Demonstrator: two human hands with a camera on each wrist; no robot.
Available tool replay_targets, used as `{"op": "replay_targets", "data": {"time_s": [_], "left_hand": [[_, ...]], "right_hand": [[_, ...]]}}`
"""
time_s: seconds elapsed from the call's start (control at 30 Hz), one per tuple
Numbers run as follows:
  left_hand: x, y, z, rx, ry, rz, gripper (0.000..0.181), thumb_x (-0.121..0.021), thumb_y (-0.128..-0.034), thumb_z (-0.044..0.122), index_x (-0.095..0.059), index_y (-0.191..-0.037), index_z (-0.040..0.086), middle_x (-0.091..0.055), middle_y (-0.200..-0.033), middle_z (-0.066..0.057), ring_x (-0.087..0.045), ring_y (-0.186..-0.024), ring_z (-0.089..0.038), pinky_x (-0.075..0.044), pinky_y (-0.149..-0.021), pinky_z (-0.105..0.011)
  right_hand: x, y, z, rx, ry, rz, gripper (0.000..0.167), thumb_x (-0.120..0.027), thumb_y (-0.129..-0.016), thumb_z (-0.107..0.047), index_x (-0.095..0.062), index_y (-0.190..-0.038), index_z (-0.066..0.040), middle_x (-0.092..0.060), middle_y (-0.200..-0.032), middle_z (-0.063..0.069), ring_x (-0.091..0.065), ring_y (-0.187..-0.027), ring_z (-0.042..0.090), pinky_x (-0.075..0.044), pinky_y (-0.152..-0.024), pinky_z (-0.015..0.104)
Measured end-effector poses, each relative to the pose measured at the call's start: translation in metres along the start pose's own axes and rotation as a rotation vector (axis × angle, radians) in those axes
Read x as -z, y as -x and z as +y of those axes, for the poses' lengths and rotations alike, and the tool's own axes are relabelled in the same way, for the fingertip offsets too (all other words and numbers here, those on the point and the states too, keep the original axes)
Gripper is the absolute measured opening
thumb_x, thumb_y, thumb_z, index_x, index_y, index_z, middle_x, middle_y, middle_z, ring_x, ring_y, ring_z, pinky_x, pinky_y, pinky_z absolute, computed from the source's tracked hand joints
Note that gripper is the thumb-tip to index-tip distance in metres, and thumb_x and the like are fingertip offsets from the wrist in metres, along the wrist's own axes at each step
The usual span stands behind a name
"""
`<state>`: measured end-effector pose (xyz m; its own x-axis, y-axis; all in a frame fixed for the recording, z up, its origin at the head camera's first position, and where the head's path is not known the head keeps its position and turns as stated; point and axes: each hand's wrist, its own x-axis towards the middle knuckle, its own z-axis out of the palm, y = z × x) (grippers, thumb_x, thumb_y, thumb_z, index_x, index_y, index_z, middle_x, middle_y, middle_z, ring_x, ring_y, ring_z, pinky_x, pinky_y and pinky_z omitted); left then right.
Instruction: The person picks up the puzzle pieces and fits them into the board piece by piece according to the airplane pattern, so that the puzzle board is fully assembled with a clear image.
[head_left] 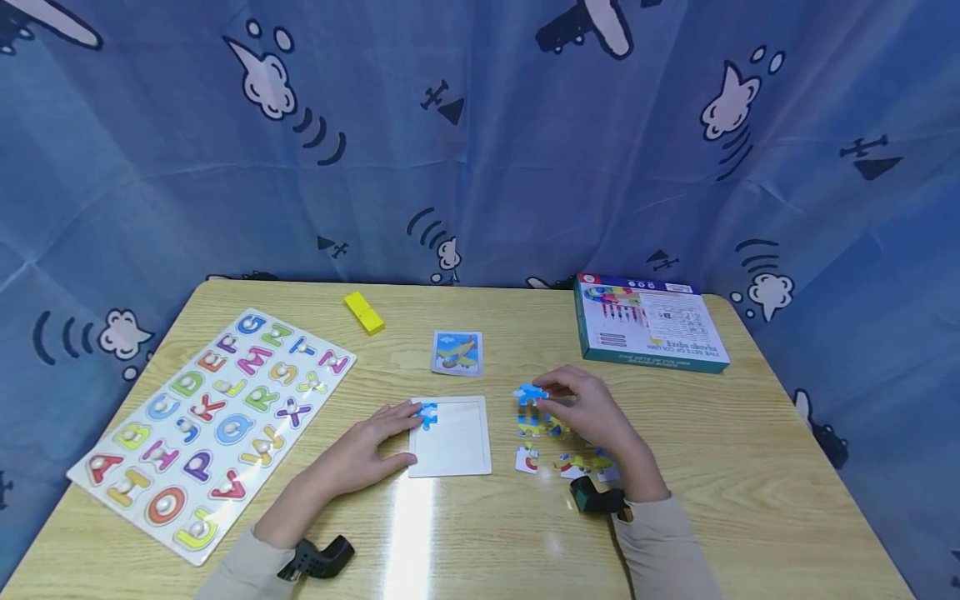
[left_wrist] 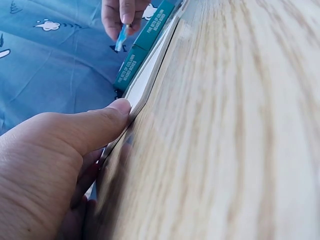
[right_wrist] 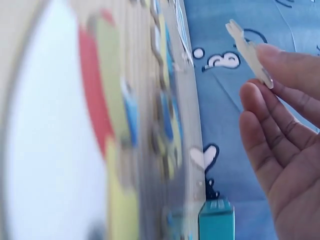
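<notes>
A blue and white puzzle piece (head_left: 531, 394) is pinched between thumb and fingers of my right hand (head_left: 588, 408), raised off the table in the right wrist view. My left hand (head_left: 367, 450) lies along the left side of the white square tray (head_left: 453, 442), its thumb on the edge in the left wrist view. One blue piece (head_left: 427, 415) sits in the tray's upper left corner, beside my left fingertips. Under and near my right hand lie several loose pieces (head_left: 527, 459), yellow, blue, red and white. Behind the tray is a small picture card (head_left: 457, 353) of a yellow plane.
A large alphabet board (head_left: 217, 425) covers the table's left side. Behind it lies a yellow block (head_left: 364, 313). A green and white box (head_left: 651, 325) stands at the back right. The blue curtain (head_left: 480, 167) hangs behind the table.
</notes>
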<state>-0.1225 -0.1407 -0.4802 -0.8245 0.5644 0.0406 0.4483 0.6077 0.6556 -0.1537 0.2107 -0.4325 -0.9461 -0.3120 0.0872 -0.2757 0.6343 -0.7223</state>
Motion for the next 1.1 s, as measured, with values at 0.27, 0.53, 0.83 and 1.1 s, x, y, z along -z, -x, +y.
{"op": "replay_targets", "data": {"time_s": [0.27, 0.53, 0.83, 1.1], "left_hand": [[0.003, 0.002, 0.0, 0.01, 0.001, 0.007, 0.056, -0.065, -0.0886, 0.038, -0.051, -0.138, 0.016, -0.039, -0.15, -0.002, -0.031, -0.141, -0.03, -0.027, -0.115, -0.05], [0.003, 0.002, 0.0, 0.008, -0.001, 0.001, 0.056, -0.064, -0.0892, 0.039, -0.051, -0.138, 0.016, -0.039, -0.15, -0.003, -0.031, -0.14, -0.031, -0.027, -0.115, -0.052], [0.001, -0.001, -0.001, -0.018, -0.013, 0.008, 0.055, -0.063, -0.0899, 0.039, -0.052, -0.137, 0.014, -0.038, -0.151, -0.001, -0.031, -0.141, -0.026, -0.026, -0.116, -0.047], [0.0, -0.001, -0.001, -0.018, -0.017, 0.004, 0.055, -0.063, -0.09, 0.037, -0.051, -0.138, 0.014, -0.038, -0.151, -0.002, -0.031, -0.141, -0.027, -0.027, -0.116, -0.047]], "right_hand": [[-0.021, -0.007, -0.017, 0.082, -0.046, -0.049, 0.026, -0.07, -0.087, -0.017, -0.068, -0.111, -0.009, -0.064, -0.107, 0.003, -0.062, -0.095, 0.017, -0.057, -0.085, 0.031], [-0.046, -0.02, -0.032, 0.079, -0.104, -0.138, 0.025, -0.068, -0.088, -0.016, -0.067, -0.111, -0.008, -0.063, -0.105, 0.004, -0.059, -0.094, 0.016, -0.056, -0.083, 0.026], [-0.069, -0.038, -0.044, 0.078, -0.04, -0.184, 0.024, -0.071, -0.085, -0.013, -0.069, -0.107, -0.007, -0.065, -0.101, 0.002, -0.059, -0.087, 0.012, -0.054, -0.079, 0.024], [-0.08, -0.046, -0.049, 0.038, 0.031, -0.219, 0.021, -0.071, -0.085, -0.012, -0.069, -0.105, -0.007, -0.064, -0.097, 0.001, -0.058, -0.085, 0.01, -0.053, -0.076, 0.025]]}}
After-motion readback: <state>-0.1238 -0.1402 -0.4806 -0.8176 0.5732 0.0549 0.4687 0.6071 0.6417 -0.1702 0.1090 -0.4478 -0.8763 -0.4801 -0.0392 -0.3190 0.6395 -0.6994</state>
